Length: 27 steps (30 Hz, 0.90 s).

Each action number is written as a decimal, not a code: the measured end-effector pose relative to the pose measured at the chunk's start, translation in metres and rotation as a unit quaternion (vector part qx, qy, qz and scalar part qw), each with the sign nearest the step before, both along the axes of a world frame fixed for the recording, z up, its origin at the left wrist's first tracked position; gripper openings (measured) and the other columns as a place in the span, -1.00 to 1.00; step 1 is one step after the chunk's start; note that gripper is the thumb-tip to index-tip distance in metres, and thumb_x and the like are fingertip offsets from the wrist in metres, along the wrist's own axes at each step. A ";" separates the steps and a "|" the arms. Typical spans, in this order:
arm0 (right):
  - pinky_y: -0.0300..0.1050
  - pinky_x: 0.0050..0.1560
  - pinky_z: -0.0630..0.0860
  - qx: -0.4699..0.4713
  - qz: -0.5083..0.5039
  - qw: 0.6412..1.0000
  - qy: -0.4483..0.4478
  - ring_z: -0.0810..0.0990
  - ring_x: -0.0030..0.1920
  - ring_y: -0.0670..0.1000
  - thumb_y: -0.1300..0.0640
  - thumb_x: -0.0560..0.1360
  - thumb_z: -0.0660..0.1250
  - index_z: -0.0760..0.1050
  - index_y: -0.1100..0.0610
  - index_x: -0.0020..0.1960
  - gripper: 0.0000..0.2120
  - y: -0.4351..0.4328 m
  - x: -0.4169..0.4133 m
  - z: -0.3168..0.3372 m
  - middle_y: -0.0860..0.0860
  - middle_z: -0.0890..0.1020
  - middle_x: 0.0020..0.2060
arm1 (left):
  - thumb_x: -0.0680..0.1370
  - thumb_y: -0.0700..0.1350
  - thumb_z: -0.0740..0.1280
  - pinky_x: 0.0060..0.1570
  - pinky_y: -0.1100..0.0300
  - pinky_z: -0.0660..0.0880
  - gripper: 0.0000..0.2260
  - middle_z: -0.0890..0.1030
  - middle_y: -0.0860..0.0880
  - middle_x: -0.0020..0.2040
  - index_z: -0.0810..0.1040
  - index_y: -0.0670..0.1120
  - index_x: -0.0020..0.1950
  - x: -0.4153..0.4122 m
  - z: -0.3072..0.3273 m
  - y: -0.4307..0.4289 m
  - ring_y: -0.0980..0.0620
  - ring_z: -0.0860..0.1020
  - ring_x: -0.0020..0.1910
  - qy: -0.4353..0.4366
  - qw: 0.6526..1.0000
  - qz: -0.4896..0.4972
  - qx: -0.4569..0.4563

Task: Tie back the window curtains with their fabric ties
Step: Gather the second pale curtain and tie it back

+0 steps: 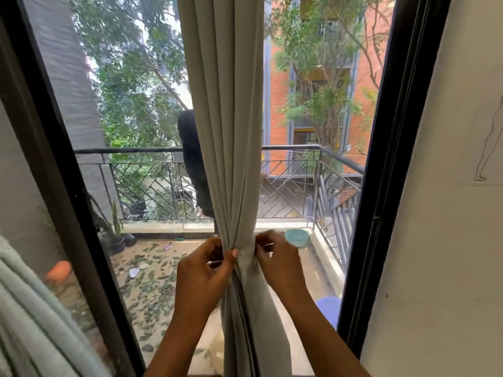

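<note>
Left hand (pixel 204 270) fingers (pixel 215 247) curl, thumb and forefinger pinching the tie (pixel 246 254) at nine o'clock of the curtain (pixel 231 131). The right hand (pixel 279 263) pinches it at three. The curtain hangs bunched mid-window (pixel 381 131), cinched low toward six.

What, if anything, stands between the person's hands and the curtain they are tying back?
Nothing visible does. The left hand and the right hand both pinch the curtain at its gathered waist, one on each side. The balcony railing lies outside, behind the glass.
</note>
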State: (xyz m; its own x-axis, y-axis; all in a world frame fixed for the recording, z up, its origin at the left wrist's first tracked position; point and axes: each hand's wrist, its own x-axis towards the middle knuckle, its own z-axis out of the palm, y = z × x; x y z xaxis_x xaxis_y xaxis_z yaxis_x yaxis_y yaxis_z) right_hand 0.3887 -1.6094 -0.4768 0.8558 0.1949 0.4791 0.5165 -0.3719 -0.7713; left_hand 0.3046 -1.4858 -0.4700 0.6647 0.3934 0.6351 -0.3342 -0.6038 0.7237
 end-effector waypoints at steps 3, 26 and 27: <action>-0.42 -0.02 0.46 0.021 0.197 0.972 0.126 0.55 0.09 -0.22 0.08 0.51 0.34 0.47 -0.05 0.20 -0.73 -0.009 -0.009 0.003 -0.15 0.61 0.06 | 0.44 0.02 0.44 -0.24 0.12 0.60 -0.94 0.66 0.18 -0.25 0.62 0.10 -0.13 0.003 0.003 0.009 0.22 0.63 -0.24 0.034 0.999 -0.008 0.009; -0.44 -0.21 0.45 0.076 0.077 0.991 0.083 0.59 -0.09 -0.25 0.03 0.32 0.54 0.40 0.03 0.06 -0.57 -0.003 -0.026 -0.001 -0.14 0.62 -0.08 | 0.35 0.03 0.50 0.03 0.08 0.59 -0.70 0.70 0.06 -0.05 0.61 0.09 0.06 0.026 0.029 0.034 0.07 0.67 -0.05 0.169 0.964 -0.204 0.004; -0.46 -0.21 0.44 0.071 0.074 0.991 0.081 0.59 -0.09 -0.26 0.02 0.32 0.54 0.40 0.03 0.06 -0.58 -0.004 -0.026 -0.001 -0.16 0.62 -0.09 | 0.32 0.11 0.48 0.00 0.06 0.60 -0.66 0.69 0.05 -0.06 0.59 0.09 0.07 0.026 0.028 0.036 0.09 0.67 -0.09 0.173 0.966 -0.190 0.021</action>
